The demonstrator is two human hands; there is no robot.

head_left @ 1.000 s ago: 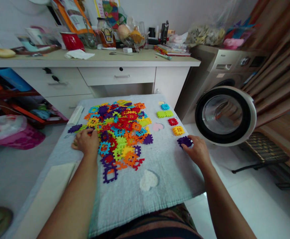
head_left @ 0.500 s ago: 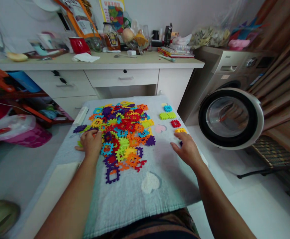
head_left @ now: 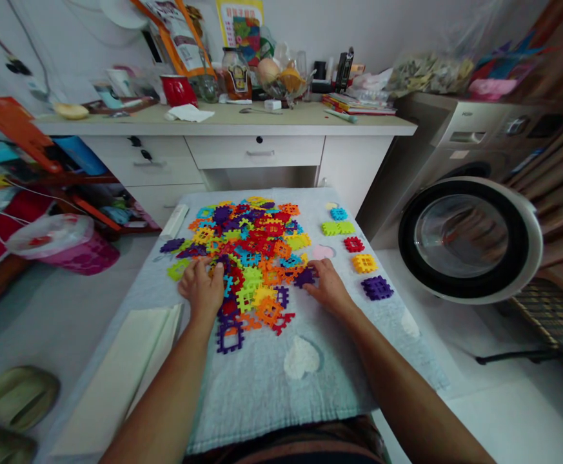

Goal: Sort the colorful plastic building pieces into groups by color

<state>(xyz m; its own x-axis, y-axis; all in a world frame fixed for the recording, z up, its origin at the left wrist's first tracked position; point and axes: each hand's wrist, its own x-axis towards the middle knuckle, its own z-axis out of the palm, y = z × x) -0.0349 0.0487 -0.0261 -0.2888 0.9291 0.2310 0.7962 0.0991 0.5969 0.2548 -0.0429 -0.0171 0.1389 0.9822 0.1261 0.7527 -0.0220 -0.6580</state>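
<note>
A heap of colourful plastic interlocking pieces (head_left: 253,277), square with toothed edges and some with window openings, covers the middle of the cloth-covered table. My right hand (head_left: 328,287) is at the heap's right edge, thumb and fingers closed about a purple interlocking piece (head_left: 304,278). At the left edge, my left hand (head_left: 201,287) curls over the pieces; what its fingers hold is mostly hidden. Along the right side lie sorted groups: blue (head_left: 338,213), light green (head_left: 338,228), red (head_left: 353,244), yellow (head_left: 364,263) and purple (head_left: 376,288).
A white box (head_left: 175,222) lies at the table's far left corner, and a pale folded panel (head_left: 117,380) along the near left. Behind stands a cluttered counter (head_left: 300,119). To the right, a washing machine's round door (head_left: 469,238) hangs open. A pink bin (head_left: 80,248) stands left.
My right hand has moved left from the sorted groups to the purple piece at the heap's edge, uncovering the purple group. My left hand has shifted slightly right and nearer. The view has turned left.
</note>
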